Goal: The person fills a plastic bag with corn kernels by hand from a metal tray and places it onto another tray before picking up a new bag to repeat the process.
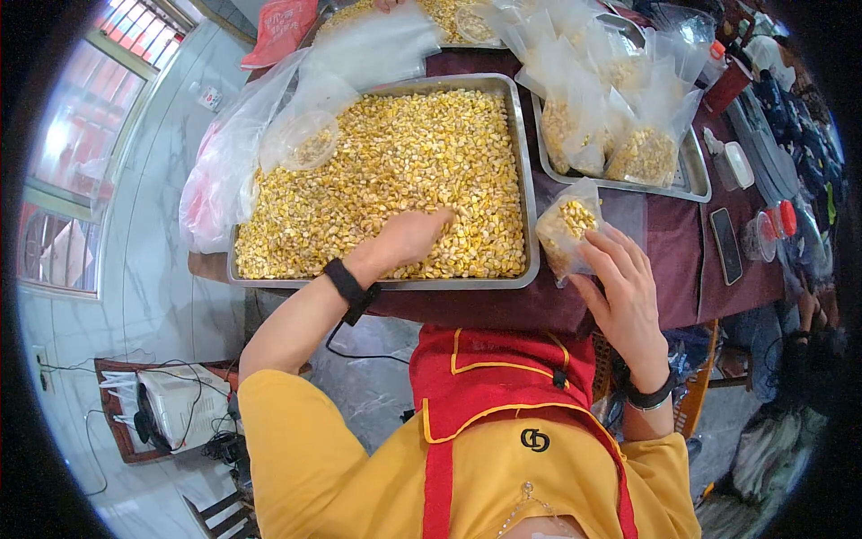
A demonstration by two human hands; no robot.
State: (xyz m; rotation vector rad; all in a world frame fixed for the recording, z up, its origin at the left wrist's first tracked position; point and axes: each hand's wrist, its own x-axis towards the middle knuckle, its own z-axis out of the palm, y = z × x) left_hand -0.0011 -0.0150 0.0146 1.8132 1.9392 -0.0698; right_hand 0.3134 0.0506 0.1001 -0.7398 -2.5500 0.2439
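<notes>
A large metal tray (532, 180) in front of me is filled with yellow corn kernels (422, 135). My left hand (409, 241) is low over the kernels toward the tray's near right, its fingers closed together; whatever they pinch is hidden. Beside the tray's right rim, my right hand (621, 283) grips the side of a small clear plastic bag (564, 225) partly filled with kernels. The bag stands upright on the dark red tablecloth (664, 242). A clear plastic bowl (310, 142) with kernels in it rests on the corn at the far left.
Filled clear bags (642, 153) crowd a second tray (696, 180) at the far right. Empty plastic bags (377, 49) lie across the main tray's far left corner. A phone (725, 245) and a red-lidded jar (761, 235) sit at right. Another person's hand (386, 4) shows at the top edge.
</notes>
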